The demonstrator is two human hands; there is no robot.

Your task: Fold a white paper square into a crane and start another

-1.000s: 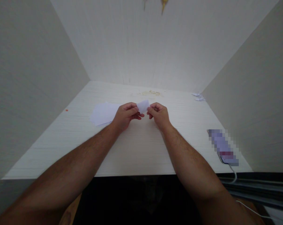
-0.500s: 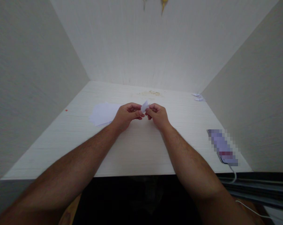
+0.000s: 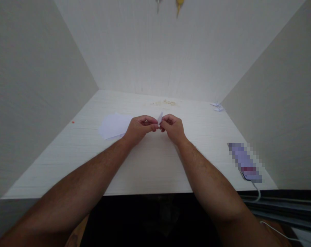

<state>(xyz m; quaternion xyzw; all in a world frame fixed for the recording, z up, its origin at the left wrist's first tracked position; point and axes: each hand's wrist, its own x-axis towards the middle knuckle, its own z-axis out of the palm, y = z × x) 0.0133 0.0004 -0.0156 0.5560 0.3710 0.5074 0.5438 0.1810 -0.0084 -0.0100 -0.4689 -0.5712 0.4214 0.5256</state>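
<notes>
A small folded piece of white paper [image 3: 160,118] stands nearly upright between my hands above the middle of the table. My left hand [image 3: 142,127] pinches its lower left side with thumb and fingers. From the right, my right hand [image 3: 172,126] grips the same paper, with its thumb and fingertips pressed together. The fingertips partly hide the lower part of the paper. Beside my left wrist lie white paper sheets [image 3: 113,125], partly covered by that hand.
Several folded paper pieces [image 3: 218,107] lie in the back right corner of the white table [image 3: 150,164]. A phone with a blurred screen [image 3: 244,159] rests at the right, a white cable [image 3: 257,192] hanging from it. Walls enclose three sides. A small red spot [image 3: 73,122] is at the left.
The folded paper has turned and now shows a narrower side. My left fingers have shifted slightly around it, while both hands stay in nearly the same place.
</notes>
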